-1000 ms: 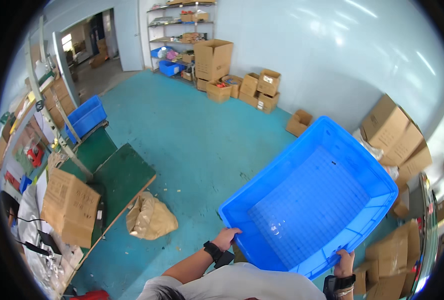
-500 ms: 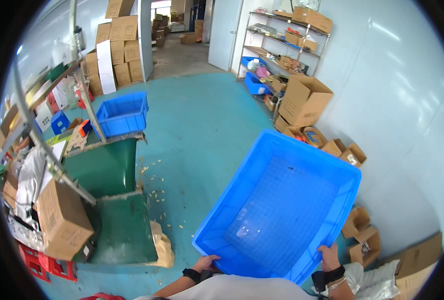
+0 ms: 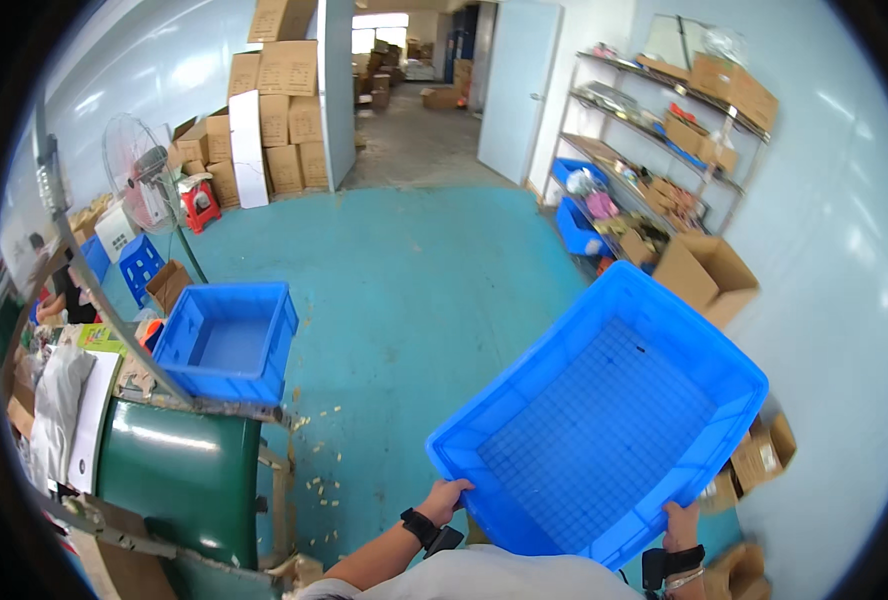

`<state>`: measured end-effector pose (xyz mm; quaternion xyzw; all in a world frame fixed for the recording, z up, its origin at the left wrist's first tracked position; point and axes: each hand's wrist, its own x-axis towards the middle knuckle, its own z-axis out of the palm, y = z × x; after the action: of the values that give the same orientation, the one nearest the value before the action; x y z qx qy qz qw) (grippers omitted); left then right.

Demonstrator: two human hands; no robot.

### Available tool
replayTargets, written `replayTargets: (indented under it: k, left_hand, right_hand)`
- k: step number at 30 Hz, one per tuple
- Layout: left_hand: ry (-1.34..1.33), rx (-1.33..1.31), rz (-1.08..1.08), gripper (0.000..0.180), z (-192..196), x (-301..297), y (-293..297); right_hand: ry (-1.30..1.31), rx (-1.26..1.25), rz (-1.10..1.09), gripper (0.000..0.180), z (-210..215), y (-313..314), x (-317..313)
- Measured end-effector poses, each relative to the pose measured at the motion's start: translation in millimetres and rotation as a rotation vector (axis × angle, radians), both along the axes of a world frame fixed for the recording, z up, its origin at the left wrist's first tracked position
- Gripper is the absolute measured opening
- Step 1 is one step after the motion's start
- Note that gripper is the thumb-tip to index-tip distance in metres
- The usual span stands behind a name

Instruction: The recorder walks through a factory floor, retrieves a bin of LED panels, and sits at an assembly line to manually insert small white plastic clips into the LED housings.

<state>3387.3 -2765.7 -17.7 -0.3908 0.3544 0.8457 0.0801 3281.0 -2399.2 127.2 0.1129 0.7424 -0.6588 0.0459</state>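
A large blue plastic bin (image 3: 594,430), bare inside apart from a small dark speck on its gridded floor, is held tilted in front of my body. My left hand (image 3: 447,500) grips its near left corner, thumb over the rim. At the near right side, my right hand (image 3: 681,527) is closed on the rim. The fingers under the rim are hidden on both sides. Each wrist wears a black strap.
A smaller blue bin (image 3: 229,340) sits at the end of the green conveyor belt (image 3: 179,470) on my left. Ahead are an open door (image 3: 519,90) and stacked cartons (image 3: 289,120). A metal shelf rack (image 3: 654,130) and open cartons (image 3: 704,275) line the right wall.
The view has moved forward and turned left. The bin, still in both hands, now lies farther right in view. The conveyor's end and smaller bin have come nearer, and a standing fan shows.
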Motion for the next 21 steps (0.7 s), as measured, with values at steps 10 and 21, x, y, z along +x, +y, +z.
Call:
replayTargets:
  k: [10,21]
  left_hand:
    - [-0.086,0.148,0.411,0.020,-44,-104,-101]
    - [-0.064,0.324,0.608,0.028,-66,-278,-233]
  right_hand:
    - [-0.050,0.061,0.478,0.053,-4,-203,-259]
    - [-0.003,0.043,0.552,0.060,22,-398,-434]
